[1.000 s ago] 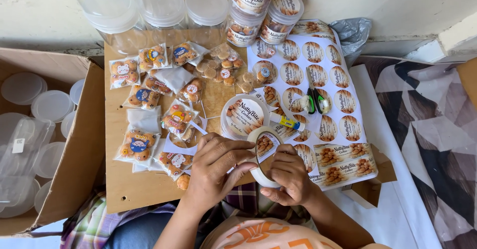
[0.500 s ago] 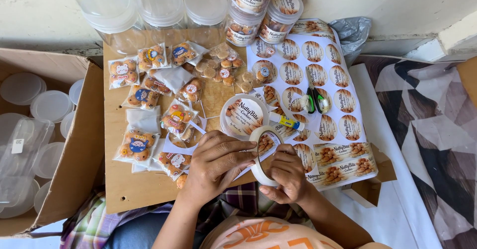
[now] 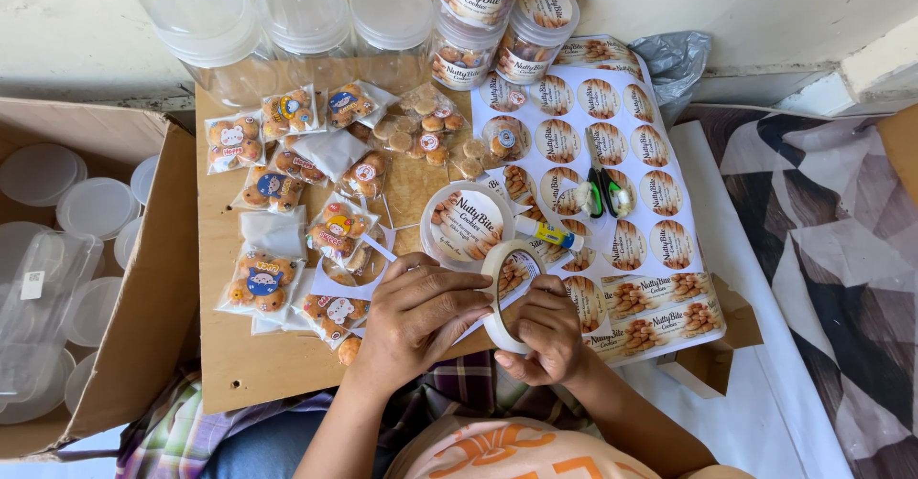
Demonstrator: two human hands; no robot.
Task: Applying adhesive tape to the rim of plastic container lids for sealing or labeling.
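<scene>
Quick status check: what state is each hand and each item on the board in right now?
Left hand: gripping the tape roll.
Right hand: holding the tape roll from below.
Tape roll: lifted, upright on edge.
Filled jars: lidded, labelled.
Empty jars: lidded.
Cookie packets: sealed, lying flat.
Sticker sheet: flat, stickers mostly unpeeled.

I see both my forearms coming up from the bottom of the view and meeting near the middle. My left hand (image 3: pixel 416 312) lies palm down, knuckles up, its fingers (image 3: pixel 459 297) stretched toward the right. My right hand (image 3: pixel 545 331) sits just beside it, wrist bent, fingers (image 3: pixel 547 293) curled inward with the thumb tucked low. The two hands nearly touch at the fingertips.
</scene>
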